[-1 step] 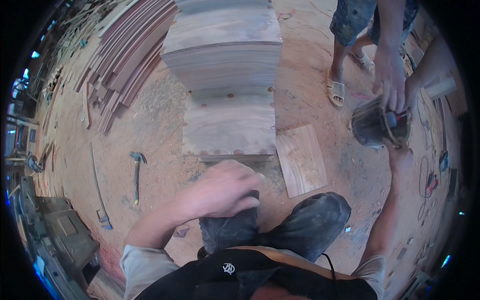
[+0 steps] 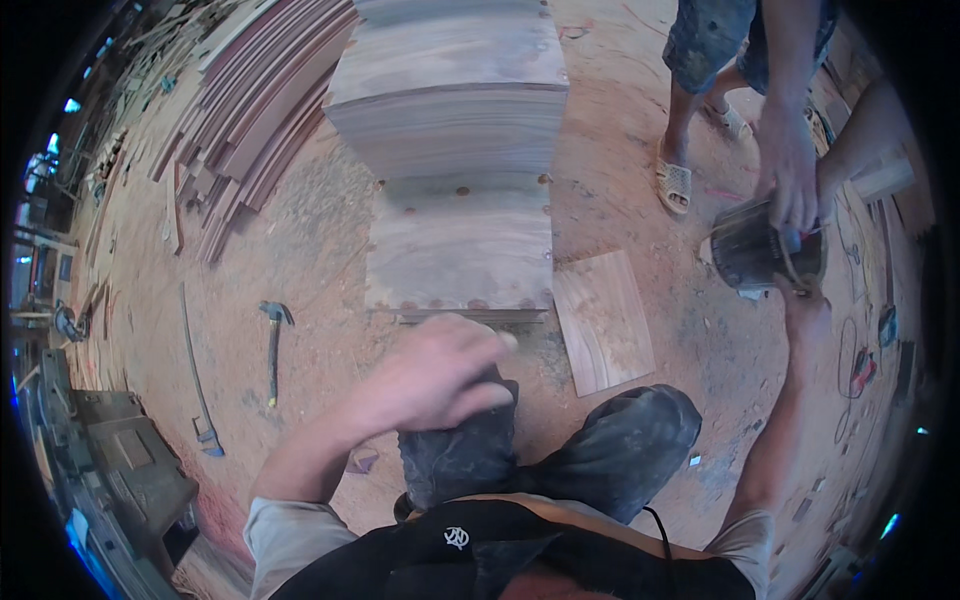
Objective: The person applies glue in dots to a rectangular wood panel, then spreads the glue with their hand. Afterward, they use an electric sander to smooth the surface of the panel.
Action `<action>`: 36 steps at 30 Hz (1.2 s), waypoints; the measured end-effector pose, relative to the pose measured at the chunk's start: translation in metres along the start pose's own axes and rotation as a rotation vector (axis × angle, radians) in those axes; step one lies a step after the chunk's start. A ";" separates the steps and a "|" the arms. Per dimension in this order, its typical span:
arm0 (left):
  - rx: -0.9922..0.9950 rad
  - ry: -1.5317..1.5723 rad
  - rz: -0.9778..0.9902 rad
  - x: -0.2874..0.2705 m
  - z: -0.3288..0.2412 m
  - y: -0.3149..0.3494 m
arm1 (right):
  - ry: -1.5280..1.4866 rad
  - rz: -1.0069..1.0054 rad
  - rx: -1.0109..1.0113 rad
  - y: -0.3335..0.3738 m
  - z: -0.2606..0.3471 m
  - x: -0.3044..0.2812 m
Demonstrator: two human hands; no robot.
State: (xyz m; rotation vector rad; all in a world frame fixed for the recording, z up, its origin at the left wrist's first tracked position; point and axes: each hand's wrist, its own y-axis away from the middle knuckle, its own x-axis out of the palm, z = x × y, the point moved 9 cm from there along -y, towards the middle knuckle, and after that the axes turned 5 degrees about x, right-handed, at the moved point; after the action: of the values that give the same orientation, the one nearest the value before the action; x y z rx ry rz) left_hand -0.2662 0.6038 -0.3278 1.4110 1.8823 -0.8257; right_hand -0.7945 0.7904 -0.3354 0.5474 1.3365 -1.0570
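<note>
My left hand (image 2: 448, 372) hangs over my bent knee, in front of a stack of wooden boxes or panels (image 2: 460, 245). Its fingers are curled and slightly blurred, and whatever they may hold is hidden. To the right, my right hand (image 2: 805, 312) grips the near rim of a dark bucket (image 2: 742, 248), which is tilted on its side toward the right. A co-worker's hand (image 2: 790, 190) reaches down to the bucket's mouth from the far side. What lies inside is hard to make out.
A hammer (image 2: 273, 350) and a long clamp-like metal bar (image 2: 195, 375) lie on the dirt floor at left. A loose wooden board (image 2: 603, 322) rests right of the stack. Long planks (image 2: 265, 120) are piled far left. The co-worker's sandalled foot (image 2: 675, 180) stands near the bucket.
The bucket, with my right hand and the co-worker's hand at it, has shifted slightly right. My left hand has moved a little to the left.
</note>
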 end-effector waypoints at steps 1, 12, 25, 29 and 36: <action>-0.121 -0.036 -0.070 -0.012 0.015 0.013 | -0.048 0.013 0.019 -0.011 -0.002 -0.004; -0.864 -0.541 -0.685 -0.219 0.226 0.031 | -0.018 -0.192 -0.262 -0.186 -0.026 -0.063; -1.373 1.136 0.093 0.149 0.035 0.277 | -0.343 0.974 -0.159 0.104 -0.018 0.076; -1.702 1.934 -0.399 0.162 -0.188 0.338 | -0.408 1.305 -0.140 0.245 0.057 -0.022; -2.113 1.850 -0.847 0.067 -0.509 0.469 | -0.049 1.535 -0.265 0.211 0.103 -0.192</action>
State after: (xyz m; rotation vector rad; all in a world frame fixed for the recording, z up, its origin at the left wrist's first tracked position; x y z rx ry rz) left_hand 0.1125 1.1508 -0.1258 -0.6178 2.2283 2.4725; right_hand -0.5423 0.8589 -0.1821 1.0453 0.6220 0.3630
